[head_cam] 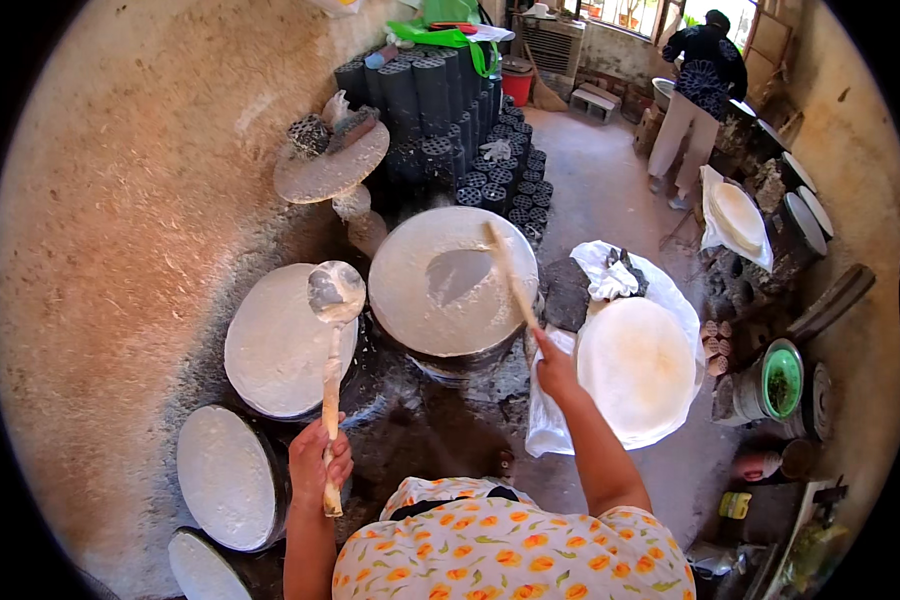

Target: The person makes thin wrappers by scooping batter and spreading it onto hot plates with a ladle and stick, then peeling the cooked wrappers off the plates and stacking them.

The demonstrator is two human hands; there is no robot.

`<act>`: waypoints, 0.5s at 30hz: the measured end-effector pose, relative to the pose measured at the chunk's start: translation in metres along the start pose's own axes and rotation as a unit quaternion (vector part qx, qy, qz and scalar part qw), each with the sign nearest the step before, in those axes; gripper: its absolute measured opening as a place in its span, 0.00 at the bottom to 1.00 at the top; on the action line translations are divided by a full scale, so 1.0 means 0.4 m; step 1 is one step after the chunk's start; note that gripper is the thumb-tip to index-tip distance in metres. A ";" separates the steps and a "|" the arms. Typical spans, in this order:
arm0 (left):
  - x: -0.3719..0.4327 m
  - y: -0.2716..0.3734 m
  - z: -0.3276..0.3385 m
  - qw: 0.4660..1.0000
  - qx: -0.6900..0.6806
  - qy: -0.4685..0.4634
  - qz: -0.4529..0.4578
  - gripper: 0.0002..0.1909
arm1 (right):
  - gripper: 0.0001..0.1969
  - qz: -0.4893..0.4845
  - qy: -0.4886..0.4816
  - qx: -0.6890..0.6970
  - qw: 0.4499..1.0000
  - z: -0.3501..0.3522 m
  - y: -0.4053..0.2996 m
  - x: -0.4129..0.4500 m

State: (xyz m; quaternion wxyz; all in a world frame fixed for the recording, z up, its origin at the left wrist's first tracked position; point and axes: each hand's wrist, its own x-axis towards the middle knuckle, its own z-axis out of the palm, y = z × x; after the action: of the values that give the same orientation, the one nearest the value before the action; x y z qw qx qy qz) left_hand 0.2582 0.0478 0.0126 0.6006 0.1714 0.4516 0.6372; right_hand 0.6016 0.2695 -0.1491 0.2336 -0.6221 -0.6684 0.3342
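My left hand (320,459) is closed around the long wooden handle of a metal ladle (337,292), whose bowl is over the right edge of a round griddle coated with pale batter (281,345). My right hand (557,373) grips a wooden stick-like spreader (511,274), its far end on or just above a second round griddle (397,300). Pale batter covers that griddle except for a darker grey patch near its middle. To the right, a stack of thin round flatbreads (637,367) lies on white plastic sheeting (551,416).
More batter-coated griddles (227,478) curve along the left. Perforated coal briquettes (424,90) are stacked ahead. A round slab (330,169) bears loose items at the left wall. A co-worker (697,97) stands at the far right beside other griddles. A green-lined bucket (782,382) sits at right.
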 end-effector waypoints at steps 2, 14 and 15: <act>0.010 -0.007 0.001 1.000 -0.005 -0.009 -0.004 0.17 | 0.33 0.002 -0.032 -0.014 0.999 0.019 -0.077 -0.030; 0.029 0.000 -0.001 0.999 0.035 -0.004 -0.020 0.16 | 0.31 0.009 -0.016 -0.084 0.996 0.060 -0.161 -0.040; 0.030 0.000 0.002 0.999 0.035 -0.005 -0.020 0.16 | 0.30 0.013 -0.030 -0.109 0.993 0.068 -0.187 -0.038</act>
State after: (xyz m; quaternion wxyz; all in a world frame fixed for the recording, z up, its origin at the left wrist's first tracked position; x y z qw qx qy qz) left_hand 0.2561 0.0590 0.0093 0.6091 0.1862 0.4740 0.6080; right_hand 0.5329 0.2501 -0.1106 0.1393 -0.6423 -0.6994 0.2809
